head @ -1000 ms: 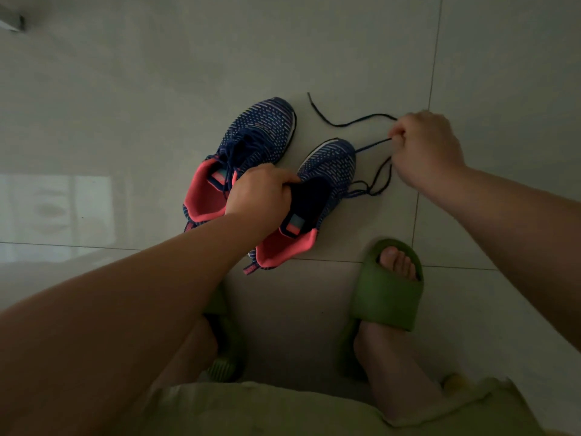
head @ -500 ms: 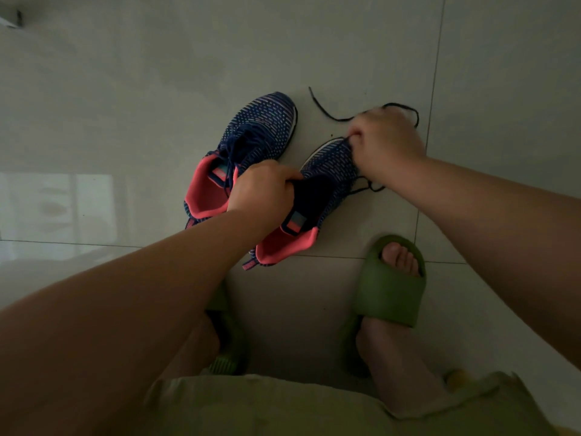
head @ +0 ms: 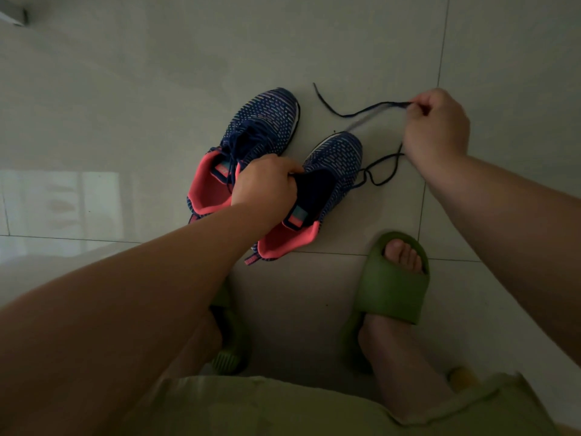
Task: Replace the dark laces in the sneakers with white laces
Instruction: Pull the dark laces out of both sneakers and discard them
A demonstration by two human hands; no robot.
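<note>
Nearest, green slide (head: pixel 390 287) on the foot, tile floor (head: pixel 125 121) under all. Left hand (head: pixel 264 184) is gripping right sneaker (head: pixel 327 184) at its opening, fingers curled on the edge; nothing visible inside but dark lining. Just left of those fingers, left sneaker (head: pixel 261 127) w/ laces still in. Right hand (head: pixel 435 127) is pinching dark lace (head: pixel 361 113), running left from fingertips, tip lying on floor beyond.
</note>
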